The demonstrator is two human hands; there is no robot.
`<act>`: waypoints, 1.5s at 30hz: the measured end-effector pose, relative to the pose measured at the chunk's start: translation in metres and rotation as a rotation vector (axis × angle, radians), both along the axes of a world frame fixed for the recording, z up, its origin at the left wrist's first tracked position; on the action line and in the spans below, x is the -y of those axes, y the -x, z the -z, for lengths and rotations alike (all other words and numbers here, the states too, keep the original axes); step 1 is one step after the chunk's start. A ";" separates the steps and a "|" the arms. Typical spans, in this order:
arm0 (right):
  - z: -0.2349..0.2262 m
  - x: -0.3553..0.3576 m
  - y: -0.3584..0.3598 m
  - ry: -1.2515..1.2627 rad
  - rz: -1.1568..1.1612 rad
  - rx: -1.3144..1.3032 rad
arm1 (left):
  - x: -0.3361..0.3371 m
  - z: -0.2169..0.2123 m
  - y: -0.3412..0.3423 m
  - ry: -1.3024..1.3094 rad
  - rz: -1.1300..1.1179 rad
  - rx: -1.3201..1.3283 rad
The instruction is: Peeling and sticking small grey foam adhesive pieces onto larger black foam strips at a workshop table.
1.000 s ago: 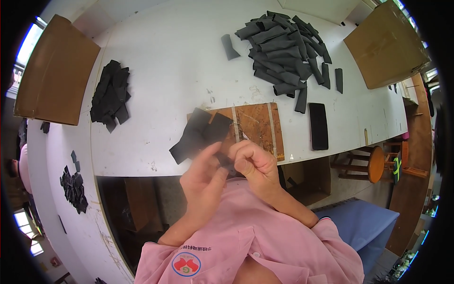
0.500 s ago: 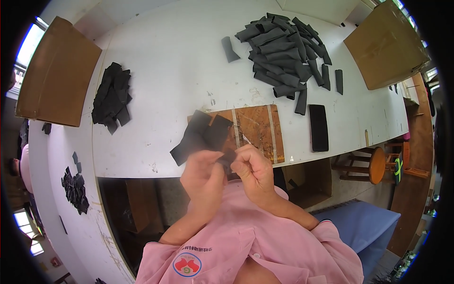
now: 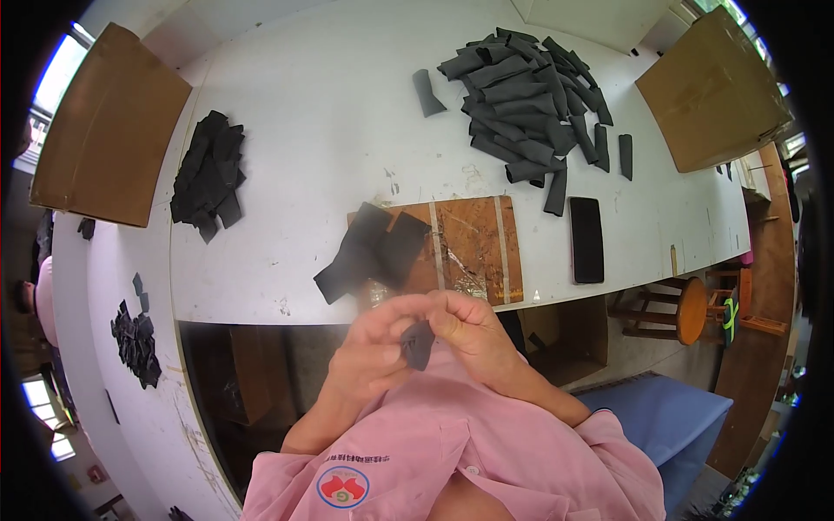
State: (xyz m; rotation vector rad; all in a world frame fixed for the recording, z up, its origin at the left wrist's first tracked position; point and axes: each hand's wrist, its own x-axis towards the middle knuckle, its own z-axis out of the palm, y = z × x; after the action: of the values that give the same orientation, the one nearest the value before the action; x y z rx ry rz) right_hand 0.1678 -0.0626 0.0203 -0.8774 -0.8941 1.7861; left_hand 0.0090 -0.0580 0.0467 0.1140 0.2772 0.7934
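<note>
Close in front of my chest, both hands meet around a small folded dark grey fabric piece. My left hand is closed, its fingers curled on the piece. Pressed against it, my right hand pinches at the top of the piece with thumb and fingers. Part of the fabric is hidden by the fingers. Just beyond my hands, several flat black fabric pieces overlap the left part of a worn brown wooden board at the table's front edge.
Tube-shaped dark grey fabric pieces are heaped at the far right; flat black pieces are piled at left. A black phone lies right of the board. Cardboard boxes flank the white table. A stool stands at right.
Both hands have come slightly nearer to my chest and turned, so the folded fabric piece now shows below the fingers. The pieces on the board stay in place.
</note>
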 end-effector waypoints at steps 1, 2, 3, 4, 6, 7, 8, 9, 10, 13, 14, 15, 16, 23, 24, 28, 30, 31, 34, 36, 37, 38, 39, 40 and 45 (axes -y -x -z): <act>0.000 -0.001 -0.001 0.063 -0.032 0.005 | -0.003 0.002 0.001 -0.063 0.022 0.053; -0.001 -0.002 -0.002 0.124 -0.063 0.009 | -0.002 -0.001 -0.001 -0.066 0.023 0.053; -0.004 -0.005 -0.003 0.123 -0.065 0.012 | -0.002 -0.006 -0.006 -0.174 -0.065 -0.352; -0.011 -0.009 -0.004 0.030 0.039 0.104 | -0.002 -0.011 -0.011 -0.280 -0.155 -0.758; -0.020 -0.016 -0.006 -0.069 0.140 0.195 | 0.001 -0.013 -0.020 -0.328 -0.214 -0.860; -0.023 -0.019 -0.006 -0.373 0.222 0.372 | 0.003 -0.011 -0.023 -0.540 -0.317 -1.004; -0.026 -0.023 -0.007 -0.680 0.304 0.546 | 0.004 -0.011 -0.026 -0.754 -0.422 -1.143; -0.032 -0.025 -0.007 -0.686 0.302 0.546 | 0.003 -0.012 -0.031 -0.766 -0.524 -1.099; -0.039 -0.028 -0.006 -0.742 0.290 0.594 | 0.001 -0.014 -0.031 -0.769 -0.531 -1.098; -0.054 -0.033 -0.004 -0.803 0.294 0.666 | -0.007 -0.027 -0.036 -0.673 -0.619 -1.070; -0.058 -0.035 -0.003 -0.800 0.310 0.686 | -0.010 -0.028 -0.036 -0.677 -0.623 -1.067; -0.063 -0.037 -0.002 -0.805 0.312 0.686 | -0.012 -0.029 -0.035 -0.593 -0.619 -0.999; -0.067 -0.041 -0.002 -0.798 0.307 0.691 | -0.014 -0.031 -0.035 -0.509 -0.613 -0.931; -0.094 -0.066 -0.009 -0.474 0.045 0.348 | -0.054 -0.048 -0.022 -0.237 -0.283 0.100; -0.096 -0.068 -0.011 -0.436 -0.007 0.332 | -0.057 -0.049 -0.021 -0.252 -0.156 0.351; -0.091 -0.081 -0.011 -0.413 -0.029 0.376 | -0.058 -0.043 -0.019 -0.023 -0.087 0.495; -0.069 -0.089 -0.013 -0.100 -0.103 0.246 | -0.062 -0.023 -0.019 0.273 -0.276 0.401; -0.049 -0.089 -0.019 -0.096 -0.096 0.250 | -0.067 -0.006 -0.022 0.336 -0.282 0.238; -0.013 -0.086 -0.024 0.135 -0.143 0.072 | -0.071 0.025 -0.022 0.470 -0.283 0.153; -0.012 -0.087 -0.018 0.053 -0.137 0.148 | -0.071 0.028 -0.014 0.446 -0.296 0.108; -0.010 -0.091 -0.018 0.045 -0.148 0.167 | -0.074 0.027 -0.012 0.517 -0.304 0.253; -0.014 -0.096 -0.015 0.045 -0.143 0.167 | -0.078 0.025 -0.012 0.586 -0.311 0.399; -0.021 -0.100 -0.009 -0.018 -0.134 0.180 | -0.081 0.007 -0.015 0.618 -0.348 0.502; -0.030 -0.102 -0.007 -0.080 -0.121 0.195 | -0.081 -0.002 -0.017 0.623 -0.350 0.500; -0.013 -0.098 -0.016 0.015 -0.185 0.164 | -0.074 0.025 -0.019 0.486 -0.317 0.379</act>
State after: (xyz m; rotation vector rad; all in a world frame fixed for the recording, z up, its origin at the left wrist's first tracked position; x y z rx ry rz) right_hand 0.1838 0.0349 0.0336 -0.9885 -1.0993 1.9004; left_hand 0.0276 0.0160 0.0217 -0.5446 0.1216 1.0205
